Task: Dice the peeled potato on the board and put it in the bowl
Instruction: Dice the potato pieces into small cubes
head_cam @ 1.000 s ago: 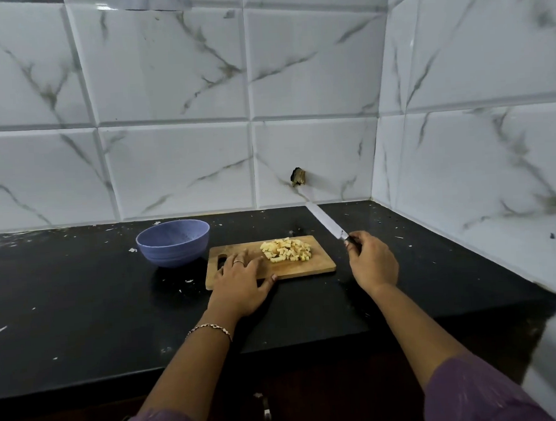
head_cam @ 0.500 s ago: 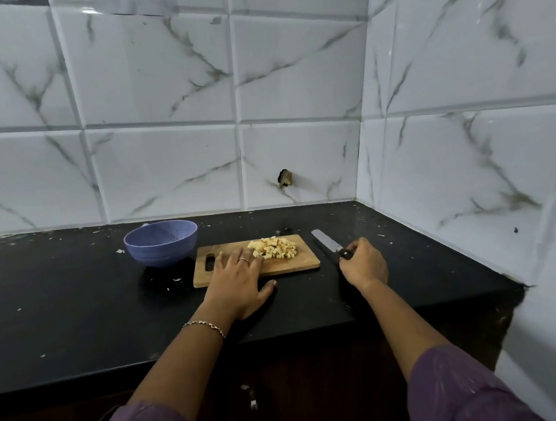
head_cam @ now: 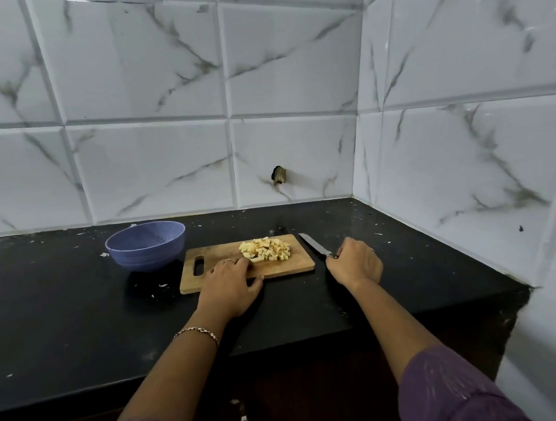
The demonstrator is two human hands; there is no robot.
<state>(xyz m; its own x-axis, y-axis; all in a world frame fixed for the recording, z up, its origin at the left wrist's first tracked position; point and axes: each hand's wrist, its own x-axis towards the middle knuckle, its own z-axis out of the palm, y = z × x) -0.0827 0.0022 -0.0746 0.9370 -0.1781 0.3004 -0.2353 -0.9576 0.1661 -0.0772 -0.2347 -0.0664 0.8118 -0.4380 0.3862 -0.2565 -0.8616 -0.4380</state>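
On board (head_cam: 286,266) — diced potato (head_cam: 266,250), left hand (head_cam: 231,286); right hand (head_cam: 355,264) grips knife (head_cam: 313,245).

Light dim, cool, diffuse, from above. Glare streak on wall tiles (head_cam: 131,73) at top left of frame; fainter sheen at upper right. Black counter (head_cam: 65,321) nearly matte. Potato dice (head_cam: 266,249) at centre sharp. Tile lines bow toward edges. Sleeve (head_cam: 450,391) at bottom right smeared.

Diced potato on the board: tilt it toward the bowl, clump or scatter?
Probably scatters: the diced potato is a heap of small separate cubes. Squarish cubes should slide rather than roll on the flat wooden cutting board. The blue bowl sits past the handle-hole end, so a long slide.
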